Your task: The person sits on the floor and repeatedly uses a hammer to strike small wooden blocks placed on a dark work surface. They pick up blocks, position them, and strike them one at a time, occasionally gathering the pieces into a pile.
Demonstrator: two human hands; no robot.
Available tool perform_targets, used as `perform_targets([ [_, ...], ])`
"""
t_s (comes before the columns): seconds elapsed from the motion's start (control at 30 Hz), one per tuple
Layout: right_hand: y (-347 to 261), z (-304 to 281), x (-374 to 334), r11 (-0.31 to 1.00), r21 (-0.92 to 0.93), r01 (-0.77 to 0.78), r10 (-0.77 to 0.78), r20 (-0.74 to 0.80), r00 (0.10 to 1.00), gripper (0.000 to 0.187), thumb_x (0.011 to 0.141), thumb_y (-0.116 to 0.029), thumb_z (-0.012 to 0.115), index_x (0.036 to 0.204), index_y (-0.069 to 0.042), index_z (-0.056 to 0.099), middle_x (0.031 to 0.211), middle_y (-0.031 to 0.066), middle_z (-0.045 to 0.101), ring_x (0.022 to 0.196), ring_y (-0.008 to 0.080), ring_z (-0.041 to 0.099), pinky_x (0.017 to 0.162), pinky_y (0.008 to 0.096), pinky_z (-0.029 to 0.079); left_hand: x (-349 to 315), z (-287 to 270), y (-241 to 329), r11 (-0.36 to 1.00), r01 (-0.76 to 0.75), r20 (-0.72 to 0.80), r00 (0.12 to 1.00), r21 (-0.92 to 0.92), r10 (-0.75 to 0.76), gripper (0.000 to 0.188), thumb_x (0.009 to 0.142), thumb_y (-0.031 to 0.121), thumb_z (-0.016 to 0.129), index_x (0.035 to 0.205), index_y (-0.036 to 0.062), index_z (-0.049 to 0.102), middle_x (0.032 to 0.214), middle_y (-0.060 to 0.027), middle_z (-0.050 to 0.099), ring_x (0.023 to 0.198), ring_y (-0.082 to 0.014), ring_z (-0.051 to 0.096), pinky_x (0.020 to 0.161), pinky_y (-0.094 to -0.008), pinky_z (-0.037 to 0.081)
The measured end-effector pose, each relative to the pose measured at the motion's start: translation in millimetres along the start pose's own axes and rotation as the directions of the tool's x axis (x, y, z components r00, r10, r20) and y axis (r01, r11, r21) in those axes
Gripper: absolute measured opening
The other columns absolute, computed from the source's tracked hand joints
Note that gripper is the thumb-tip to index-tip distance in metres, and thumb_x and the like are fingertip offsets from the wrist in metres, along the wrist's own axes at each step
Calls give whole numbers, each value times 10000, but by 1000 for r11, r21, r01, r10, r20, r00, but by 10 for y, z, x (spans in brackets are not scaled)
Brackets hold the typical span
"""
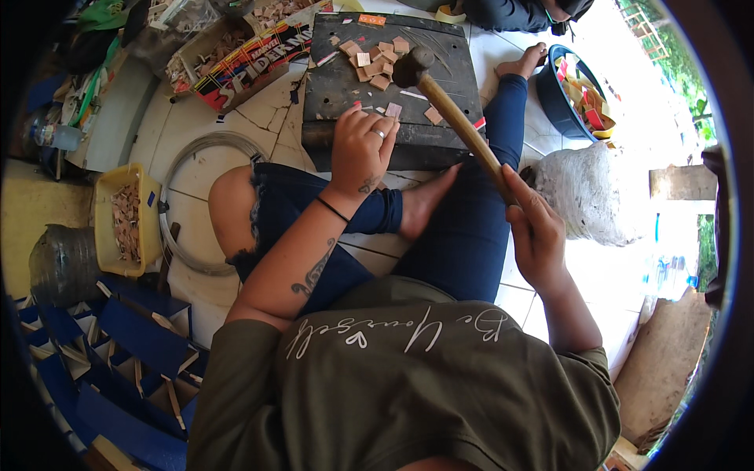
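My right hand (538, 228) is closed round the lower wooden handle of a mallet (463, 125). Its dark, round head hangs over the middle of a low black work block (338, 140). At the block's near edge, my left hand (363, 149) has its fingers bent and drawn together; what they hold, if anything, is hidden. A small pinkish square piece (393, 111) lies right by those fingertips. Beyond it, near the mallet head, small square wooden pieces (377, 64) are heaped loosely. One more wooden piece (433, 115) sits apart, under the handle's right side.
Wooden bits fill a printed cardboard box (251, 78) and a yellow tub (148, 224) on the left. A wire coil (174, 235) lies on the tiles. To the right stand a dark blue basin (552, 98) and a wrapped bundle (585, 192). Blue boxes (145, 318) pile up lower left.
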State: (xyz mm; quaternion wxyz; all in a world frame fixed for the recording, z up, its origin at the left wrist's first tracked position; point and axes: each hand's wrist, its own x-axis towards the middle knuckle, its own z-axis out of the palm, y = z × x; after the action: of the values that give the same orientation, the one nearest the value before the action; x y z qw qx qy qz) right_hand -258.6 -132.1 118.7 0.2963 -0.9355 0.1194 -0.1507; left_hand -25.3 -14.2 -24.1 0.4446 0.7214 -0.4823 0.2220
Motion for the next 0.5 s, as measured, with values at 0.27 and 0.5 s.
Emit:
perform_targets([
  [0.27, -25, 1, 21, 1000, -13, -5, 5, 24, 1000, 497, 917, 16, 542, 1396, -114, 535, 915, 161, 638, 733, 321, 641, 700, 368, 510, 5, 7, -3, 1000, 0, 3, 1000, 1, 0, 49, 847, 92, 668, 883, 58, 665, 789, -53, 613, 806, -242, 596, 964, -439, 450],
  [0.5, 155, 52, -6, 980, 108, -169, 167, 23, 986, 421, 940, -35, 552, 1359, -83, 555, 1107, 199, 666, 974, 347, 667, 848, 359, 507, 11, -36, 9, 999, 26, 34, 999, -36, -24, 48, 854, 104, 672, 877, 63, 677, 791, -51, 635, 806, -247, 612, 972, -446, 443],
])
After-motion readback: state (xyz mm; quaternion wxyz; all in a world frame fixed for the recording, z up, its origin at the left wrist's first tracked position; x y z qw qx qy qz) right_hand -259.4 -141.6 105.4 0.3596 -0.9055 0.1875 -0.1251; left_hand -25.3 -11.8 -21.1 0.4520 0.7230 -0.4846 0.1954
